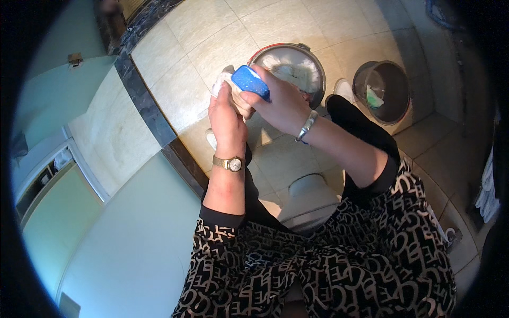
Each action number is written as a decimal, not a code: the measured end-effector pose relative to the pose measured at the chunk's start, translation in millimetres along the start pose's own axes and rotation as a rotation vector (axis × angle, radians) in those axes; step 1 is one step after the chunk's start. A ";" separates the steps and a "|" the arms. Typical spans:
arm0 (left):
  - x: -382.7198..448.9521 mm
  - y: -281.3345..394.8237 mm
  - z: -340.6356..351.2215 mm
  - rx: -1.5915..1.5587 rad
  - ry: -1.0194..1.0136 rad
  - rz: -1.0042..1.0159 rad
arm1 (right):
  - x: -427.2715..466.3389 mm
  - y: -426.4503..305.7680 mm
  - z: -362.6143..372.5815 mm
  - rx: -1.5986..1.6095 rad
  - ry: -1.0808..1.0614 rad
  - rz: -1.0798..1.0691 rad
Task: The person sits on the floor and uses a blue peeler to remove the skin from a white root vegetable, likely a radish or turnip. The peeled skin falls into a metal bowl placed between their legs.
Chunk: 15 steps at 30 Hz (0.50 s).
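Observation:
My left hand grips a whitish piece, apparently cloth, bunched up in front of me. Much of it is hidden by my fingers, so its exact kind cannot be told. In my right hand is a blue scrubbing brush, its back facing up and dotted with light specks. The brush sits against the whitish piece or just over it; its bristles are out of sight. Just beyond my right hand stands a round basin with a red rim edge on one side. Pale fabric lies in cloudy water inside it.
A dark bucket with a green and white item inside stands right of the basin. Below me shows part of a toilet. A dark stone sill crosses the tiled floor at left, beside a pale door.

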<state>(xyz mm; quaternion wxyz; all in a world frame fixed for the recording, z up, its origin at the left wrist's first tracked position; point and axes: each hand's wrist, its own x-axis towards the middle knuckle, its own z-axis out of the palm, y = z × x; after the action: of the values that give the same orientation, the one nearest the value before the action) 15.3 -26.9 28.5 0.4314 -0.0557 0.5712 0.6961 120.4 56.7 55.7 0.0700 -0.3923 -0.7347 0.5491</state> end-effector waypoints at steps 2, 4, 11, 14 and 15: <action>-3.2 1.0 1.9 -0.015 0.010 0.022 | -16.7 -1.1 -0.9 -0.006 0.038 0.015; -7.7 4.4 12.4 -0.052 0.063 0.033 | -30.8 6.3 0.2 -0.002 0.112 -0.043; -13.1 5.1 11.6 -0.012 0.080 0.039 | -11.7 2.1 12.7 -0.063 0.042 -0.076; -13.1 8.5 18.0 0.006 0.093 0.012 | -5.2 14.3 19.9 -0.050 0.088 -0.129; -15.1 7.4 15.5 0.020 0.062 -0.016 | -5.6 14.7 21.1 -0.053 0.111 -0.149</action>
<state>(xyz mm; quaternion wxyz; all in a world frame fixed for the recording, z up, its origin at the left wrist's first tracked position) 26.3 -21.8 48.0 0.4195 -0.0778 0.5908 0.6848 120.3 38.6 36.7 0.1407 -0.3680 -0.7711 0.5001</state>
